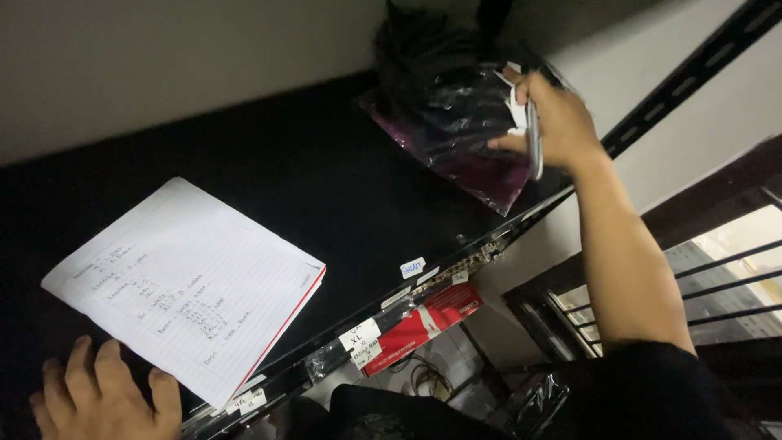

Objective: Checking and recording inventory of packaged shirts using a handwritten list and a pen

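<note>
— Two hands are in view. What does each one have?

— The right hand reaches to the far right of the black shelf. Its fingers are closed around a slim silvery pen-like thing, and its fingertips touch a glossy black-and-purple plastic-wrapped packet, which lies at the shelf's far right end with a darker bundle just behind it. I judge the packet is only touched, not lifted.

— And the left hand?

— It lies flat at the near left, fingers spread wide, holding nothing, just beside the near corner of a white lined notebook with a red edge.

— Is the notebook in use?

— It lies open on the shelf, well apart from the packet, with several short handwritten lines down the page. Part of the page is already filled; the lower part is bare, so I judge the writing unfinished.

— Anything else around?

— Small white paper labels are stuck along the shelf's front edge. Below the edge sits a red flat box, and to the right a barred window.
</note>
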